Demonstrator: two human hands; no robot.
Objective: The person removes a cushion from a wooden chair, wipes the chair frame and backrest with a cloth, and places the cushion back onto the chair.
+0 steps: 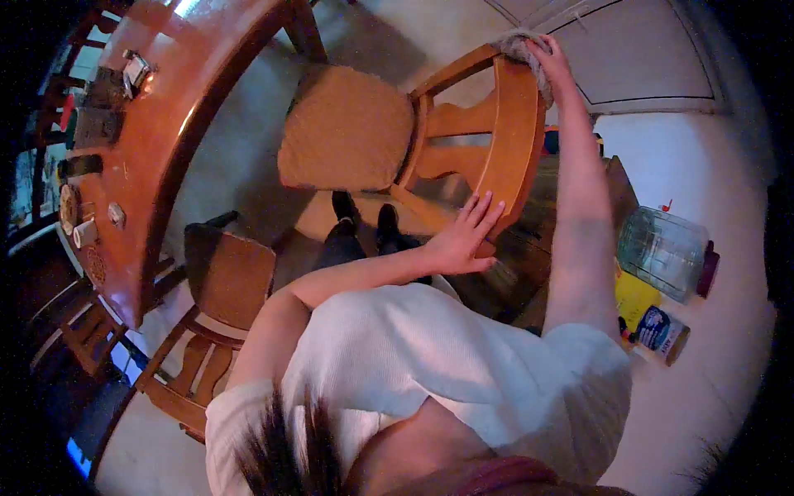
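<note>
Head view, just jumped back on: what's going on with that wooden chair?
A person has both hands at the wooden chair. The right hand holds a grey cloth against the far corner of its backrest, while the left hand rests on the nearer end, fingers spread. Another chair is to the left, close to the long table, and a clear jar with a dark lid is off to the right.
</note>
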